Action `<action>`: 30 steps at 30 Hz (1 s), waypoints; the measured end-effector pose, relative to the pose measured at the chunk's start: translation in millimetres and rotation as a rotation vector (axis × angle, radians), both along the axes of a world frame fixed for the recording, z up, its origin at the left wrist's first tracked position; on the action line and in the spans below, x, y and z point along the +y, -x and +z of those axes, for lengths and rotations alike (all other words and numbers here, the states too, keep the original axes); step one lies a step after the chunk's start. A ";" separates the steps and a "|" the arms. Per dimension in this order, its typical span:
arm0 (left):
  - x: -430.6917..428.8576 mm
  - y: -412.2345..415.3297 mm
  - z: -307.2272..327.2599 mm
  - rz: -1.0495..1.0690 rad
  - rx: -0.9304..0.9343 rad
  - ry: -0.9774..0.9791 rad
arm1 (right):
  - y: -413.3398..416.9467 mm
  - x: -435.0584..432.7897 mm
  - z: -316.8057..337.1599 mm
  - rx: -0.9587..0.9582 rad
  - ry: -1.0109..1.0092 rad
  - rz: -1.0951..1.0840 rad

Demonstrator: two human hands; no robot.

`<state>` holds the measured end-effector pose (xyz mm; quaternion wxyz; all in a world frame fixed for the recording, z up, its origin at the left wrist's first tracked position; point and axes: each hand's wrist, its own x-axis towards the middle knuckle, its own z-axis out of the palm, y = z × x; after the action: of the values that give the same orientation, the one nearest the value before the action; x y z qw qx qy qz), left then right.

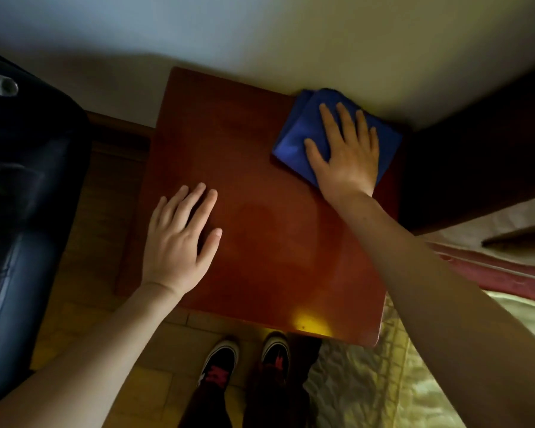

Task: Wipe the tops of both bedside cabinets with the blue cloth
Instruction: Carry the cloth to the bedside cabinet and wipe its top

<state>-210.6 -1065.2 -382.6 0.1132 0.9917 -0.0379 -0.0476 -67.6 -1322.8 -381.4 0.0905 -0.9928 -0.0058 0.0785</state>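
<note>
We stand facing the bedside cabinet [275, 242], and everything else takes its place from it. The pale wall [260, 41] runs along the cabinet's far edge. A dark, glossy padded seat [22, 227] bulks to the cabinet's left, and the bed [399, 381] with its quilted cover lies against its right side, with a dark headboard [476, 149] beyond the far right corner. The cabinet's top is a polished reddish-brown panel with nothing on it but our hands and the cloth. The blue cloth [294, 140] lies folded into a thick pad on the far right corner, touching the wall. Our right hand [348, 156] lies flat on it, fingers straight and spread, pressing rather than gripping. Our left hand [179, 239] rests released, palm down, on the bare wood near the cabinet's left edge, as if bracing. Our shoes [244, 356] show just under the near edge. We judge the cloth to be light, soft and limp, likely to bunch or unfold if dragged by one corner. A broad palm over the middle of the pad, with the fingertips spread towards its leading edge, should hold the layers together. The glossy top should let the cloth slide easily, so steady downward pressure matters more than a tight grasp.
</note>
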 end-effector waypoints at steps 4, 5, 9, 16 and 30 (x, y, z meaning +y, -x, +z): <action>0.3 0.1 1.3 0.000 0.007 -0.006 | 33.6 3.4 -2.6 -0.045 -0.002 0.006; 0.2 0.1 2.1 -0.002 0.007 -0.012 | 51.7 6.5 -1.5 -0.060 0.000 0.004; -0.8 0.9 3.3 -0.002 0.014 -0.010 | 142.7 19.1 5.8 -0.020 -0.001 0.057; 1.1 2.2 0.8 -0.012 -0.002 0.027 | 221.3 30.6 2.9 0.010 0.018 0.119; 2.4 1.9 0.2 -0.021 0.012 0.020 | -3.5 38.7 1.0 -0.029 0.023 0.030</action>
<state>-212.5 -1062.7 -382.4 0.1231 0.9897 -0.0483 -0.0544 -64.1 -1284.1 -380.4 0.0777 -0.9946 -0.0213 0.0656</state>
